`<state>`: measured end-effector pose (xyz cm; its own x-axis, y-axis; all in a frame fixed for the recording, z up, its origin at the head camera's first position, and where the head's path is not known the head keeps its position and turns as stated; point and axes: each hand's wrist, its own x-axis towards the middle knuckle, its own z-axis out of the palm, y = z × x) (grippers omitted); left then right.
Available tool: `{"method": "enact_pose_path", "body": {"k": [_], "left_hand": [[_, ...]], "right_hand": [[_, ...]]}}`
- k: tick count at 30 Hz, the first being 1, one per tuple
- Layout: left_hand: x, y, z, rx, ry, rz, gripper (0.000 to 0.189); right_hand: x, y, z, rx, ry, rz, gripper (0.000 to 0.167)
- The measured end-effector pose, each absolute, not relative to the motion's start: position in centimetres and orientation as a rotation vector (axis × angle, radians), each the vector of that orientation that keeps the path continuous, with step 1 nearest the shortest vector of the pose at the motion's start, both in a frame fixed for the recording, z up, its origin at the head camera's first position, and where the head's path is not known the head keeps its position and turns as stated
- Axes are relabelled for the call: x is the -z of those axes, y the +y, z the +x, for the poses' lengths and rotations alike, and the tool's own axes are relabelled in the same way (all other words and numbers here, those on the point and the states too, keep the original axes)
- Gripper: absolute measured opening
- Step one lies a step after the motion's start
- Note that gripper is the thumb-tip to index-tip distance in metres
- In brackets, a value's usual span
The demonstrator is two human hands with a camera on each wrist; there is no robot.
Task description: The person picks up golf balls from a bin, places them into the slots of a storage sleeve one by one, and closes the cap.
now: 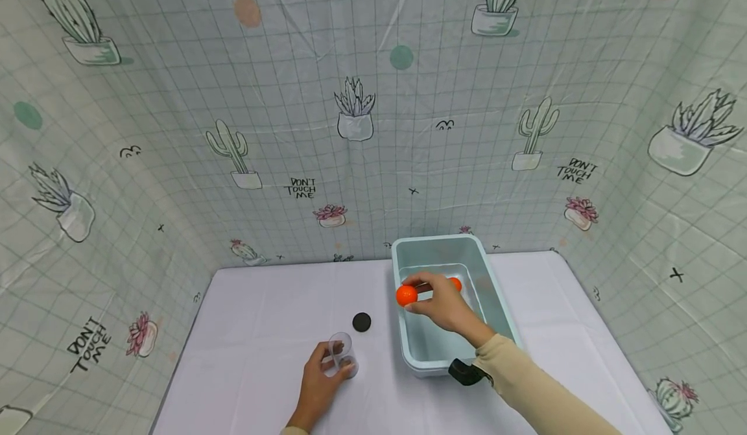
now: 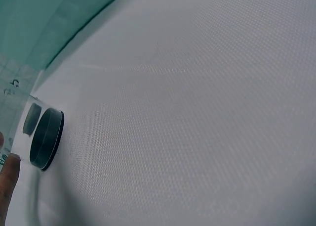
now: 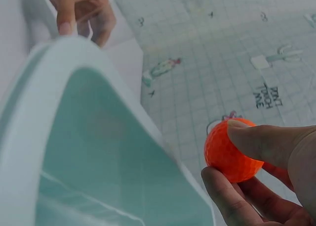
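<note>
My right hand point(image 1: 439, 302) pinches an orange golf ball point(image 1: 406, 295) between thumb and fingers, above the left rim of a pale blue-green plastic bin point(image 1: 426, 365). The ball's dimples show in the right wrist view. A second orange ball point(image 1: 456, 284) is inside the bin, partly hidden behind that hand. On the table, my left hand point(image 1: 321, 378) grips a clear cylindrical container point(image 1: 340, 344) from the left side. Its dark base point(image 2: 48, 139) shows in the left wrist view. A black round lid point(image 1: 362, 322) lies flat between the container and the bin.
The table point(image 1: 245, 344) has a white cloth over it. Patterned fabric point(image 1: 373, 163) with cactus drawings rises behind and at both sides. A black wrist device point(image 1: 465, 372) sits at the right cuff, close to the bin's front rim.
</note>
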<state>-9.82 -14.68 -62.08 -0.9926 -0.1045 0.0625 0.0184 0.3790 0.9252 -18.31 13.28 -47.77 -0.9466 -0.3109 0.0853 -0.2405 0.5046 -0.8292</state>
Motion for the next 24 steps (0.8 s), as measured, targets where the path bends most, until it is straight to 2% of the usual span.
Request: {"method": "enact_pose_path", "body": {"k": [9, 24], "left_hand": [[62.2, -14.6, -10.2, 1.69, -2.54, 0.068, 0.046], [62.6, -14.5, -10.6, 1.7, -2.504, -0.014, 0.046]], "right_hand": [[48.0, 11.2, -17.2, 1.538, 2.557, -0.609, 0.037], [49.0, 7.7, -16.2, 1.598, 2.403, -0.656, 0.038]]}}
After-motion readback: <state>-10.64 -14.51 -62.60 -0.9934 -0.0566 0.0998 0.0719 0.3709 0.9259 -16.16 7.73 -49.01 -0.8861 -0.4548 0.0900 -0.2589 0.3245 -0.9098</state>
